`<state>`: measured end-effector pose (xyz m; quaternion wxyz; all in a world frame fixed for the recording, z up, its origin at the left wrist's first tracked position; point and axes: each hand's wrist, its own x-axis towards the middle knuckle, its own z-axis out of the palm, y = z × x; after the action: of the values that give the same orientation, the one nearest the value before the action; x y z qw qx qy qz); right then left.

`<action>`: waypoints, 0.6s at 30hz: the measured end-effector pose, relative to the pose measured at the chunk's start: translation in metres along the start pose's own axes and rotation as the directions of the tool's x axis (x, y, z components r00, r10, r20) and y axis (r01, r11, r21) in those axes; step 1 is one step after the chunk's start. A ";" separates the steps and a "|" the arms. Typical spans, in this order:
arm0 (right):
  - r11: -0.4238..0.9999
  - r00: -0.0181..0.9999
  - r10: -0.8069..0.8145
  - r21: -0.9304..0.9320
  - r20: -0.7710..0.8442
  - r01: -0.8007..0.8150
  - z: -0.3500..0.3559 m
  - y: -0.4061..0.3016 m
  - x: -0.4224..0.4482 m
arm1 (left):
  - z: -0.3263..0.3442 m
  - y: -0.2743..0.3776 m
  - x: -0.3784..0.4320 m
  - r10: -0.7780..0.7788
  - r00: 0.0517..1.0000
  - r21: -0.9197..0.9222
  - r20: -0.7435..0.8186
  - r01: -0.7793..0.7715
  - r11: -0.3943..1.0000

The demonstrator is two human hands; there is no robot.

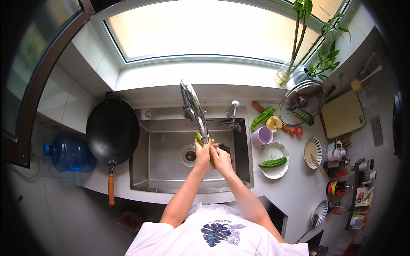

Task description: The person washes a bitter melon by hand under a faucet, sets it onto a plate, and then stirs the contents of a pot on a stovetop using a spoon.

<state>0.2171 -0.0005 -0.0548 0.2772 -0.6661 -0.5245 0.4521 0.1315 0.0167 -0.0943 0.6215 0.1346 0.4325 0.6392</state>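
Note:
Both my hands are over the stainless steel sink (pixel 166 153), just under the spout of the chrome faucet (pixel 196 108). A green pepper (pixel 199 137) is held between them, its stem end pointing up and away from me. My left hand (pixel 202 156) grips it from the left. My right hand (pixel 222 159) closes on its lower right side, with the thumb near the left one. Fingers cover much of the pepper. I cannot tell whether water is running. Below and left of the hands lies the sink drain (pixel 190 156); a dark clump (pixel 224 148) sits behind the right hand.
Left of the sink rests a black wok (pixel 112 131), near a blue water jug (pixel 69 153). To the right are a lilac mug (pixel 262 137), another green pepper (pixel 263 117), a white plate (pixel 274 173) with a bitter melon (pixel 273 162), and a glass lid (pixel 302 102).

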 end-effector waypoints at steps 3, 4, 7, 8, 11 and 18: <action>0.998 0.998 0.061 -0.032 0.032 -0.060 -0.004 0.008 0.004 | 0.005 0.000 0.001 -0.027 0.999 -0.051 0.044 0.030 0.998; 0.988 1.000 -0.018 -0.152 -0.002 0.017 0.000 0.011 0.003 | 0.001 -0.002 0.003 -0.018 0.999 -0.002 0.044 0.018 1.000; 0.976 0.979 -0.189 -0.128 -0.075 0.178 0.010 0.014 -0.008 | 0.001 -0.007 0.009 0.010 1.000 0.035 -0.021 -0.009 0.999; 0.993 0.997 -0.080 -0.082 0.011 0.080 0.011 0.019 -0.005 | 0.002 -0.007 0.010 -0.019 0.998 0.080 -0.056 0.023 0.997; 0.994 0.996 0.054 0.090 0.077 -0.060 0.017 0.032 -0.002 | -0.009 -0.020 0.010 -0.030 0.993 0.094 -0.110 0.040 0.995; 0.453 0.655 0.339 0.493 0.675 -0.743 -0.008 0.014 0.003 | -0.021 0.004 -0.004 -0.081 0.989 -0.201 0.123 0.105 0.974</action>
<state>0.2312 -0.0012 -0.0640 0.2142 -0.4919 -0.0930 0.8388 0.1145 0.0059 -0.1021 0.6850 0.0851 0.3336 0.6420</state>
